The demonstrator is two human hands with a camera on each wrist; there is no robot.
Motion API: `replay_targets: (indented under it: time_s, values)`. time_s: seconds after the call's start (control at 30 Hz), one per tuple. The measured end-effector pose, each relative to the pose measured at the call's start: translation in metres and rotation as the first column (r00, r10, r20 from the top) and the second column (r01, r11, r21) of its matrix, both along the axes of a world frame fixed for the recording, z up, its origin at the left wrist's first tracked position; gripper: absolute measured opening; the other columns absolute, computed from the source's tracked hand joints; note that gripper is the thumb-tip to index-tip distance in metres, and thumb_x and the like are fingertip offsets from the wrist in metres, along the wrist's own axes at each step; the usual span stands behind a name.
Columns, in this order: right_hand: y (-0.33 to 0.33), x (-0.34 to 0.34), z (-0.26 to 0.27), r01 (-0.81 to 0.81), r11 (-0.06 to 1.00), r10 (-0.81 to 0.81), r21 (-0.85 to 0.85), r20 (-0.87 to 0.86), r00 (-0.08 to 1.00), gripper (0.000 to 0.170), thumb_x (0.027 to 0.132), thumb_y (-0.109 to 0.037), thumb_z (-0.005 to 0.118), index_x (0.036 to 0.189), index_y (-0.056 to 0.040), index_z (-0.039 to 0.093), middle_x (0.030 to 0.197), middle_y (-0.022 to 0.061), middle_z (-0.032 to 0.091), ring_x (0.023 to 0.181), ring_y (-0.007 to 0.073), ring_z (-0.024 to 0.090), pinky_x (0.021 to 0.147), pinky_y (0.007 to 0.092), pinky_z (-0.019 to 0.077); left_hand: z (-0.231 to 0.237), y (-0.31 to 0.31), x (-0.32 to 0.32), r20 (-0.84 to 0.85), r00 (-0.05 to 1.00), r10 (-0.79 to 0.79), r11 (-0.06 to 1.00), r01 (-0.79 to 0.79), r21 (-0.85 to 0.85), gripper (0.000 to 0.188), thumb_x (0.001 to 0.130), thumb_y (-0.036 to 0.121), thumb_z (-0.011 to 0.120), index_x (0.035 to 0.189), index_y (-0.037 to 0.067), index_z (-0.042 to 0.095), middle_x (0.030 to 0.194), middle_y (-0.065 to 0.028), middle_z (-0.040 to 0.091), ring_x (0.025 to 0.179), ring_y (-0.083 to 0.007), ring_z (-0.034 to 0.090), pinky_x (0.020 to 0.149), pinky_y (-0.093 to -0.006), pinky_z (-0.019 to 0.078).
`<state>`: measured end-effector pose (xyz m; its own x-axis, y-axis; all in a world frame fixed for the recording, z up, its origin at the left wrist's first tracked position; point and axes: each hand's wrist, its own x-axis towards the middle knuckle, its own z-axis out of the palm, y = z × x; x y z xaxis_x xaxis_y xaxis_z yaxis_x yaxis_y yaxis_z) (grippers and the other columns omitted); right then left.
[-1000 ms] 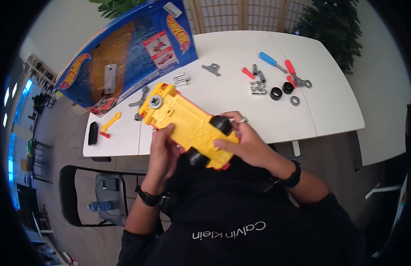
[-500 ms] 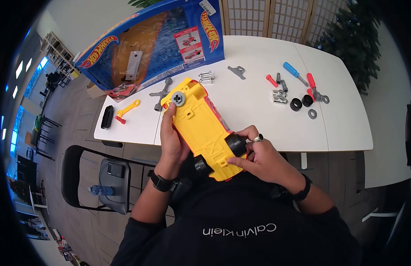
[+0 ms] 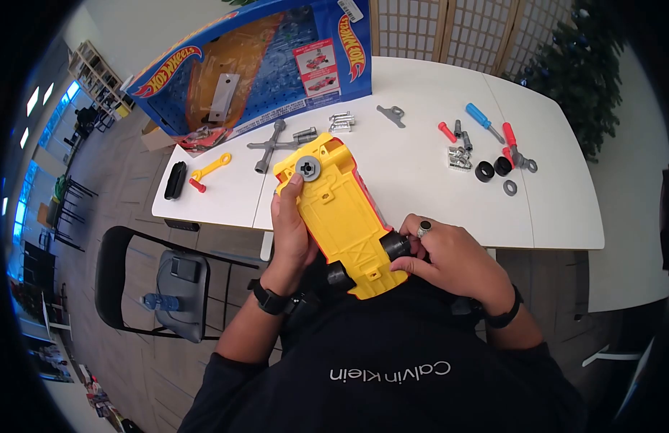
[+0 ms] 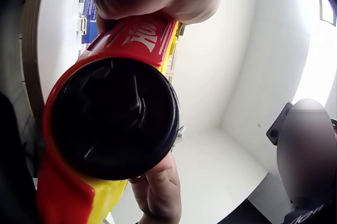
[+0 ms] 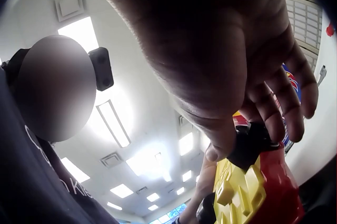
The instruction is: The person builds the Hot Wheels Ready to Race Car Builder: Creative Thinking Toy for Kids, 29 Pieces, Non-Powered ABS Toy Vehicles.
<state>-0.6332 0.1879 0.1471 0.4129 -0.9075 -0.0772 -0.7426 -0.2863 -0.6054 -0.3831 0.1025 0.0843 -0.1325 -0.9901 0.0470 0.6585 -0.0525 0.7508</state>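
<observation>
A toy car, red body with yellow underside, is held upside down over the person's lap. My left hand grips its side, the thumb at a grey round piece with a cross-shaped centre. My right hand pinches a black wheel at the near end between thumb and fingers. The right wrist view shows those fingertips right at the black wheel. Another black wheel sits on the opposite side; in the left wrist view a black wheel fills the middle, close to the camera.
On the white table stands a blue toy box. Left lie a grey cross wrench, yellow wrench and black part. Right are a blue screwdriver, black tires and silver parts. A chair stands left.
The car has turned steeper in the head view, its near end lower. My left thumb has moved up to the grey round piece. My right thumb has moved off the underside toward the wheel.
</observation>
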Motion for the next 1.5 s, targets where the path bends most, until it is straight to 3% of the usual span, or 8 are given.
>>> replay_targets:
  time_s: [0.27, 0.47, 0.53, 0.67, 0.87, 0.93, 1.27, 1.5]
  values:
    - [0.003, -0.006, 0.003, -0.012, 0.979, 0.038, -0.203, 0.125, 0.991, 0.044, 0.091, -0.046, 0.077, 0.102, -0.007, 0.059, 0.089, 0.0105, 0.067, 0.076, 0.0303, 0.069, 0.068, 0.0373, 0.0544, -0.002, 0.011, -0.004, 0.096, 0.992, -0.079, 0.996, 0.074, 0.057, 0.049, 0.107, 0.038, 0.054, 0.135, -0.003, 0.053, 0.121, -0.0182, 0.07, 0.106, -0.0251, 0.074, 0.091, -0.0376, 0.0626]
    - [-0.02, 0.006, 0.04, 0.071, 0.913, -0.069, -0.403, 0.02, 0.997, 0.031, 0.093, -0.032, 0.078, 0.102, -0.0043, 0.065, 0.089, 0.0098, 0.067, 0.073, 0.0227, 0.067, 0.066, 0.0329, 0.0528, 0.013, 0.023, -0.022, 0.188, 0.968, -0.165, 0.986, 0.167, 0.001, 0.044, 0.109, 0.033, 0.055, 0.134, -0.003, 0.053, 0.121, -0.0171, 0.07, 0.106, -0.0228, 0.074, 0.09, -0.0359, 0.0624]
    - [-0.031, 0.016, 0.038, -0.036, 0.71, 0.002, -0.704, -0.049, 0.999, 0.035, 0.099, -0.04, 0.068, 0.104, -0.005, 0.072, 0.087, 0.0076, 0.068, 0.077, 0.026, 0.07, 0.065, 0.0359, 0.0543, 0.014, 0.024, -0.026, 0.179, 0.967, -0.181, 0.982, 0.187, -0.014, 0.037, 0.11, 0.027, 0.056, 0.133, -0.002, 0.054, 0.119, -0.0148, 0.071, 0.103, -0.0198, 0.074, 0.088, -0.0331, 0.0623]
    - [-0.04, 0.033, 0.04, -0.107, 0.734, -0.089, -0.671, -0.252, 0.964, 0.035, 0.101, -0.041, 0.063, 0.11, -0.0089, 0.075, 0.09, 0.0078, 0.068, 0.08, 0.024, 0.07, 0.066, 0.0383, 0.0531, 0.006, 0.027, -0.026, 0.258, 0.949, -0.181, 0.969, 0.217, -0.119, 0.037, 0.111, 0.026, 0.055, 0.139, 0.002, 0.049, 0.121, -0.0091, 0.068, 0.108, -0.0141, 0.07, 0.09, -0.03, 0.0586]
    - [-0.047, 0.035, 0.028, -0.145, 0.599, -0.059, -0.788, -0.223, 0.973, 0.029, 0.096, -0.04, 0.071, 0.106, -0.0138, 0.072, 0.083, 0.0045, 0.056, 0.074, 0.0217, 0.065, 0.069, 0.0373, 0.0494, 0.012, 0.034, -0.028, 0.392, 0.911, -0.128, 0.976, 0.186, -0.114, 0.04, 0.112, 0.035, 0.047, 0.133, 0.001, 0.051, 0.128, -0.0135, 0.063, 0.116, -0.0199, 0.067, 0.098, -0.0355, 0.0558]
    - [-0.045, 0.033, 0.028, -0.155, 0.599, -0.086, -0.785, -0.256, 0.963, 0.029, 0.095, -0.04, 0.072, 0.106, -0.013, 0.072, 0.084, 0.0042, 0.057, 0.075, 0.0211, 0.065, 0.069, 0.037, 0.0482, 0.01, 0.032, -0.029, 0.232, 0.955, -0.184, 0.976, 0.206, -0.076, 0.045, 0.112, 0.041, 0.046, 0.135, 0.002, 0.05, 0.128, -0.0142, 0.063, 0.117, -0.0205, 0.066, 0.099, -0.0362, 0.0558]
    - [-0.035, 0.038, 0.019, -0.032, 0.568, -0.226, -0.822, -0.194, 0.955, 0.034, 0.093, -0.041, 0.071, 0.106, -0.0096, 0.071, 0.086, 0.0037, 0.059, 0.078, 0.0192, 0.062, 0.068, 0.0355, 0.0429, 0.011, 0.035, -0.03, 0.37, 0.922, -0.115, 0.971, 0.182, -0.152, 0.048, 0.11, 0.043, 0.05, 0.135, 0.002, 0.051, 0.123, -0.0139, 0.065, 0.112, -0.0209, 0.069, 0.097, -0.0352, 0.057]
    - [-0.047, 0.026, 0.027, -0.222, 0.577, -0.033, -0.786, -0.294, 0.955, 0.038, 0.094, -0.043, 0.071, 0.111, -0.0097, 0.068, 0.089, 0.0039, 0.058, 0.085, 0.0205, 0.061, 0.081, 0.0392, 0.0413, 0.016, 0.028, -0.034, 0.303, 0.943, -0.14, 0.977, 0.181, -0.111, 0.055, 0.11, 0.049, 0.046, 0.136, 0.001, 0.051, 0.125, -0.0142, 0.065, 0.114, -0.0211, 0.069, 0.096, -0.036, 0.0581]
